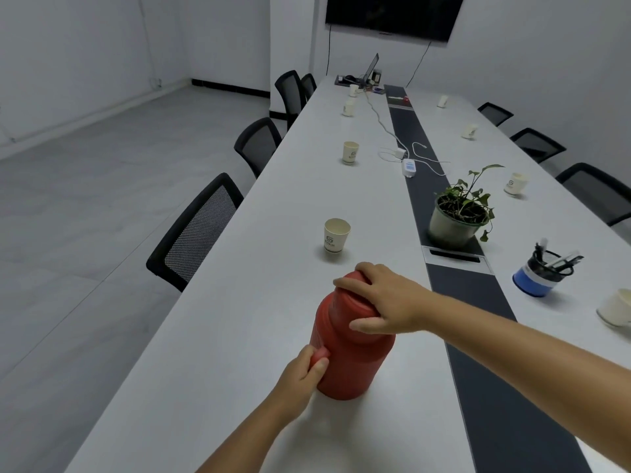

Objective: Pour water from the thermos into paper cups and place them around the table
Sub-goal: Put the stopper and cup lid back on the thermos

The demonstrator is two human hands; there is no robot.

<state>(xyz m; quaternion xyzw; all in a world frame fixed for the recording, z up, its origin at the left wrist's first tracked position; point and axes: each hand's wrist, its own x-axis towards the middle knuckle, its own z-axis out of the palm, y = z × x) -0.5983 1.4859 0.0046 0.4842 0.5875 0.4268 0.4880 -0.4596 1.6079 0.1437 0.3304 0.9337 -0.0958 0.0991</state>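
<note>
A red thermos (348,349) stands upright on the near part of a long white table (239,336), just left of the dark strip (478,302) that runs down the table's middle. The right hand (382,298) lies over the thermos lid (351,295), fingers curled round its far side and thumb pressed against its near side, gripping it. The left hand (302,372) wraps its fingers round the thermos handle on the left side, the thumb pinching it from the front.

Just beyond the thermos stands a paper cup (336,235), upright and apart from it. More paper cups sit along the left edge, one in the middle distance (350,152) and two far off (349,107), and others line the right edge (515,183). Whether any of them holds water cannot be told.

On the dark strip stands a potted plant (457,213), with a white power strip (409,167) and cables behind it. A blue pen holder (539,274) sits to the right, near a white bowl (616,307) at the frame's edge. Black mesh chairs (194,233) line both sides, and a dark screen (392,15) hangs on the far wall.
</note>
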